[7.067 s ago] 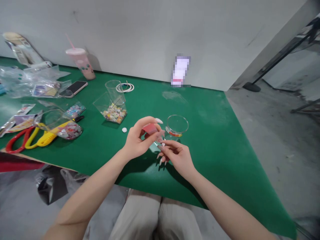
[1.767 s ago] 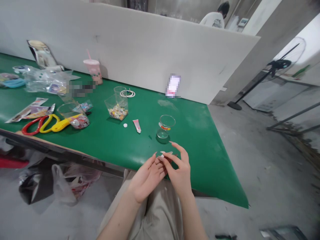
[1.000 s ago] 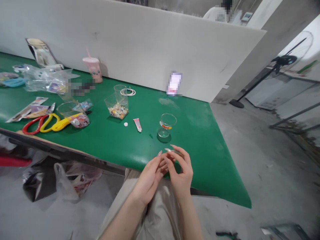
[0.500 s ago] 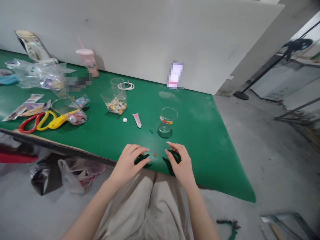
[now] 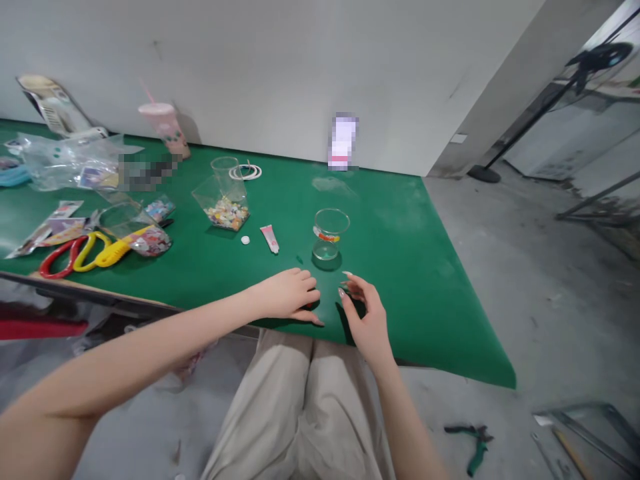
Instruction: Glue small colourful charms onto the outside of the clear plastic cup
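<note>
My left hand [image 5: 293, 295] lies low over the green table near its front edge, its fingers bent downward. A bit of a small orange-red piece [image 5: 309, 305] shows beneath its fingers; whether they grip it is hidden. To the right, my right hand [image 5: 367, 317] is held with thumb and fingers apart and nothing between them. Beyond both hands stands a clear glass cup [image 5: 327, 251] with a band of red, orange and white pieces [image 5: 327, 237] around its middle. A small pink and white tube [image 5: 270, 239] and a round white cap [image 5: 245, 240] lie to the left.
Clear containers with colourful pieces [image 5: 227, 215], red-handled scissors [image 5: 63, 259], a yellow-handled tool [image 5: 117, 252] and plastic bags [image 5: 60, 160] occupy the left. A pink cup [image 5: 165, 127], white cable [image 5: 245, 173] and phone [image 5: 343, 142] are at the back. Pliers [image 5: 475, 443] lie on the floor.
My left hand has moved right and over the small orange piece, its forearm now stretching in from the left. My right hand has shifted slightly rightward, still apart from things. The view has tilted slightly.
</note>
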The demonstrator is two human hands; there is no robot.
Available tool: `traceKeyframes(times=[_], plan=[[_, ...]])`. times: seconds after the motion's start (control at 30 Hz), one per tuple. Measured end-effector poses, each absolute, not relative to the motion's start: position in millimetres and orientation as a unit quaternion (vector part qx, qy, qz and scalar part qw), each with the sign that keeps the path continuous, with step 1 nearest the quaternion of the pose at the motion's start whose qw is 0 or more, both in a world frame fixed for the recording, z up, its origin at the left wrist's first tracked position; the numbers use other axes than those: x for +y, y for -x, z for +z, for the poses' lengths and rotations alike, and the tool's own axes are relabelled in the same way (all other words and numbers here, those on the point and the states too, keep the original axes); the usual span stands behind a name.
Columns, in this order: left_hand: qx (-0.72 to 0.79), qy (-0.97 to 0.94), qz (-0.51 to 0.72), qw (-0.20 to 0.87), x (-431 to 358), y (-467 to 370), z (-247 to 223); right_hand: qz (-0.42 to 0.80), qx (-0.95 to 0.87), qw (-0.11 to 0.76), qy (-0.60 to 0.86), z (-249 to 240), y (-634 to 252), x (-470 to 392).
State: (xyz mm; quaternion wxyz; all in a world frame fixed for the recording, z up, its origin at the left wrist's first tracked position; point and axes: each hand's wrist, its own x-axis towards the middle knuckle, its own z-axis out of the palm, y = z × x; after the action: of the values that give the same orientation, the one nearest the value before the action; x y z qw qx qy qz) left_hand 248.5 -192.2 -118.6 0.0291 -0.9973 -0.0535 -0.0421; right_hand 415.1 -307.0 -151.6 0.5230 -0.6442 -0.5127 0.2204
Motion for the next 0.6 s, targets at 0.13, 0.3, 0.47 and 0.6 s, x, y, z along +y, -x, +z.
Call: traceKeyframes(times=[0.13,0.3,0.47,0.6], plan=[[0.015,0.998,-0.026,0.051,-183,-252,-120,0.215,-0.51,0.528,0.644,-152,-416,-307],[-0.033,0.997,-0.035,-0.068,-183,-252,-120,0.216,-0.507,0.528,0.646,-151,-416,-308],[-0.106,0.955,-0.06,-0.27,-185,-252,-116,0.222,-0.505,0.527,0.647,-151,-416,-308],[-0.254,0.84,-0.227,-0.422,-188,-243,-98,0.239,-0.513,0.527,0.634,-151,-418,-311]])
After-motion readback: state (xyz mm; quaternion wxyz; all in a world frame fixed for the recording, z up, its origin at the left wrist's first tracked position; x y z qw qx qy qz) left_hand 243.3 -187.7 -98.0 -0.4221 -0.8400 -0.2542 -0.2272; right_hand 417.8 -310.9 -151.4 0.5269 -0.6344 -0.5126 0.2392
